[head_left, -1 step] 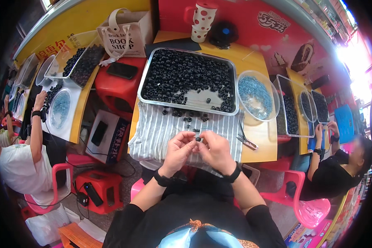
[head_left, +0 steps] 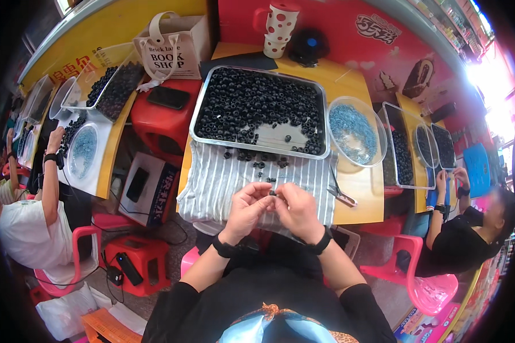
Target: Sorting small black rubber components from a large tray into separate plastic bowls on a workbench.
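My left hand (head_left: 248,209) and my right hand (head_left: 297,211) meet over the near edge of a grey-and-white striped cloth (head_left: 212,177). Between their fingertips is a small black round piece (head_left: 272,193), pinched from both sides. Several like pieces lie loose on the cloth just beyond my fingers. Farther back, a clear shallow tray (head_left: 234,147) holds a great many black pieces, some with holes showing. To its right stands a clear round tub (head_left: 377,150) of small pale-blue bits. A pair of scissors or snips (head_left: 344,198) lies at the cloth's right edge.
A spotted cup (head_left: 281,28) and a dark round object (head_left: 309,47) stand at the back. On the left are a canvas bag (head_left: 174,48) and a red stool (head_left: 160,123) carrying a phone (head_left: 169,98). People work at tables on both sides.
The pinched black piece and my fingertips have shifted very slightly. Otherwise the scene looks the same.
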Demonstrator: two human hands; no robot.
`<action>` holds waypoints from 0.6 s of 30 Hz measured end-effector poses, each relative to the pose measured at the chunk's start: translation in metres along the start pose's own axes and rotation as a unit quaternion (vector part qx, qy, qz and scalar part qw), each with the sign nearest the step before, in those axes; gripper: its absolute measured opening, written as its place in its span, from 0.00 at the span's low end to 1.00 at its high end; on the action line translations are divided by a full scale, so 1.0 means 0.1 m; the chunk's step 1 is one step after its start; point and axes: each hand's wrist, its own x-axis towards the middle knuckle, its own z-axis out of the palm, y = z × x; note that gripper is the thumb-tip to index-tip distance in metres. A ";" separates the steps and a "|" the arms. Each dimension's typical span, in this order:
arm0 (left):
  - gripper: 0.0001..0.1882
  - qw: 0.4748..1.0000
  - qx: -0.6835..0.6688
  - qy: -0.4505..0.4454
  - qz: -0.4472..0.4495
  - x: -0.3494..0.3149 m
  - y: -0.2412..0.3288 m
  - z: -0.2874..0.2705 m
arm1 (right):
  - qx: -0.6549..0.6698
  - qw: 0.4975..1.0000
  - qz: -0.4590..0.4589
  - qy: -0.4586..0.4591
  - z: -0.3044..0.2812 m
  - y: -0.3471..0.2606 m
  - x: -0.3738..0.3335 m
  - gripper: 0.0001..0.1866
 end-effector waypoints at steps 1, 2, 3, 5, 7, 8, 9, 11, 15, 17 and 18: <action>0.14 1.000 0.017 -0.008 -0.010 0.00 0.01 -0.02 | 0.009 1.000 -0.001 0.006 0.02 0.03 -0.05 0.07; 0.14 0.999 0.034 -0.016 -0.020 0.00 0.01 -0.05 | 0.018 1.000 -0.003 0.012 0.05 0.08 -0.10 0.07; 0.13 0.998 0.051 -0.024 -0.030 0.00 0.01 -0.06 | 0.028 0.999 -0.005 0.018 0.07 0.12 -0.14 0.07; 0.11 0.999 0.042 -0.026 -0.022 0.00 0.04 -0.02 | 0.114 0.992 0.045 0.021 0.11 0.16 -0.22 0.07; 0.10 0.999 0.037 -0.028 -0.019 0.00 0.06 0.00 | 0.193 0.977 0.088 0.027 0.11 0.15 -0.25 0.07; 0.10 0.999 0.036 -0.029 -0.020 0.00 0.07 0.01 | 0.227 0.967 0.106 0.032 0.10 0.12 -0.24 0.07; 0.10 0.999 0.035 -0.031 -0.020 0.00 0.07 0.00 | 0.262 0.956 0.123 0.037 0.10 0.10 -0.24 0.07; 0.10 0.999 0.034 -0.032 -0.024 0.01 0.05 -0.03 | 0.213 0.974 0.054 0.059 0.08 0.11 -0.22 0.07; 0.11 0.994 0.100 -0.034 -0.017 -0.01 0.00 -0.05 | 0.156 0.986 -0.005 0.064 0.03 0.15 -0.23 0.08; 0.10 0.993 0.119 -0.023 -0.009 -0.03 0.00 0.00 | 0.146 0.987 -0.004 0.067 0.01 0.14 -0.24 0.08; 0.10 0.992 0.129 -0.017 -0.005 -0.03 0.01 0.04 | 0.141 0.988 -0.004 0.069 0.00 0.13 -0.25 0.08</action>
